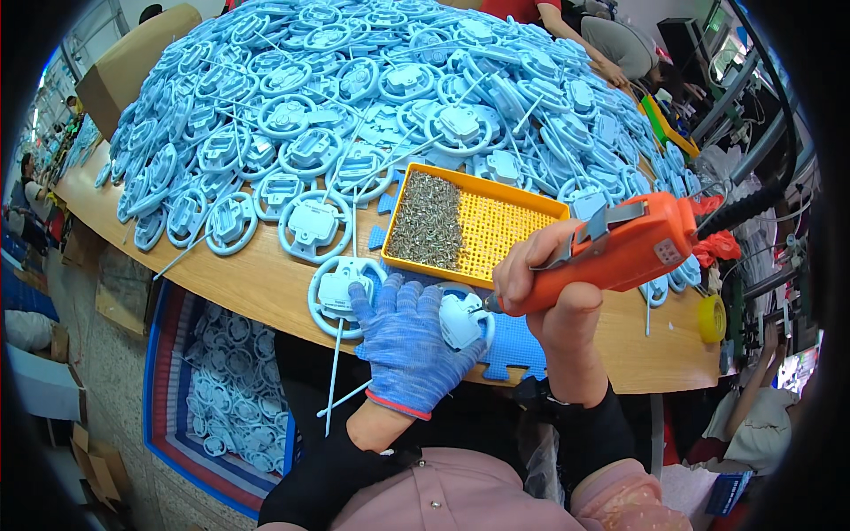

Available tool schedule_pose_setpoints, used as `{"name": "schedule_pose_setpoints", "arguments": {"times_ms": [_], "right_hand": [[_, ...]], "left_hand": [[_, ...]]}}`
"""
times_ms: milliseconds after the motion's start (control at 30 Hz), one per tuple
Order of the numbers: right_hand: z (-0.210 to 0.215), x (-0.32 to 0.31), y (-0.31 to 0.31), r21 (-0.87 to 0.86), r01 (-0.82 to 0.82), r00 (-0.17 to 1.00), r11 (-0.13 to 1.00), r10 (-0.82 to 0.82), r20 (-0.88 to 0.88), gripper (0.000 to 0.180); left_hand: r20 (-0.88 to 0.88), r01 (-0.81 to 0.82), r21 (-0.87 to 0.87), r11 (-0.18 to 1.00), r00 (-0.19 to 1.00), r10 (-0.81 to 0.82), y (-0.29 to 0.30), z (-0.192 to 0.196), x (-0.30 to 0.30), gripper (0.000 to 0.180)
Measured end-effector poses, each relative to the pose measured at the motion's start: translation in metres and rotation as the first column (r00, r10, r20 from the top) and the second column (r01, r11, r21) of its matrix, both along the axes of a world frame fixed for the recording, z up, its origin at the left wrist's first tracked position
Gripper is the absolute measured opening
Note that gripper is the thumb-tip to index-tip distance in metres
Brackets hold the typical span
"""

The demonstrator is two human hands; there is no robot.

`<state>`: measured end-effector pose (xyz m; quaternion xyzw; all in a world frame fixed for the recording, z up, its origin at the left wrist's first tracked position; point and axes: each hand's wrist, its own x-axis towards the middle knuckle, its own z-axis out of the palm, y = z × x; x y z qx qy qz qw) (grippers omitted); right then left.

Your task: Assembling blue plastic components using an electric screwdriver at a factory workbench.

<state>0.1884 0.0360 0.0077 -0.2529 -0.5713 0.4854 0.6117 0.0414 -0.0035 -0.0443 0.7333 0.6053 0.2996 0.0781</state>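
Far lower left, striped bin (159,398) with blue rim, loaded with light-blue ring-shaped plastic parts; brown cardboard sheet (133,66) leans upper left. Big heap of light-blue wheel-shaped parts (354,75) fills top centre, on wood-look table (655,354). Centre, just below the heap: one light-blue wheel part (335,290), flat, its thin rod (333,380) sticking out past the table edge; outer fingertips of the left hand overlap it. Left hand (407,332), blue knit glove with red cuff edge, palm down, thumb and index at a second light-blue part (462,317) just right of the glove, steadying it; exact grip hidden. Above it, yellow tray (518,217), small metal screws (428,217) piled in left half, grid bottom bare on right. Blue foam mat (518,345) partly under the parts. Right of centre, right hand (567,334), bare, wrapped around orange electric screwdriver (633,252), bit pointing left at the second part; contact too small to confirm. Hands near each other, not touching. Black coiled cable (748,205) runs off upper right; yellow tape roll (711,319) at right table edge.
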Motion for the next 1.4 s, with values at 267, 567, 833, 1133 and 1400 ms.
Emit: {"name": "schedule_pose_setpoints", "arguments": {"times_ms": [267,567,833,1133,1400], "right_hand": [[0.0,-0.013,0.008,-0.09,-0.065,0.998,0.994,0.064,-0.021,0.06],[0.003,0.006,0.009,-0.082,-0.255,0.961,0.963,0.244,-0.127,0.059],[0.023,0.057,0.033,0.11,0.113,0.969,0.987,-0.085,-0.231,0.056],[-0.006,0.066,0.052,0.024,0.221,0.973,0.975,-0.219,-0.079,0.06],[-0.021,0.054,0.065,0.016,0.23,0.968,0.973,-0.227,-0.106,0.061]], "left_hand": [[0.012,0.002,0.003,1.0,1.0,-0.002,0.011,0.003,-0.001,0.059],[-0.069,0.044,0.059,0.997,0.997,-0.04,0.002,0.011,-0.004,0.053],[0.445,0.01,0.216,0.976,0.889,-0.107,-0.034,0.052,-0.058,0.07],[0.143,-0.387,0.045,0.921,0.915,0.378,-0.07,0.021,-0.159,0.082],[-0.181,-0.187,-0.062,0.98,0.968,0.174,0.011,0.0,-0.075,0.076]]}}
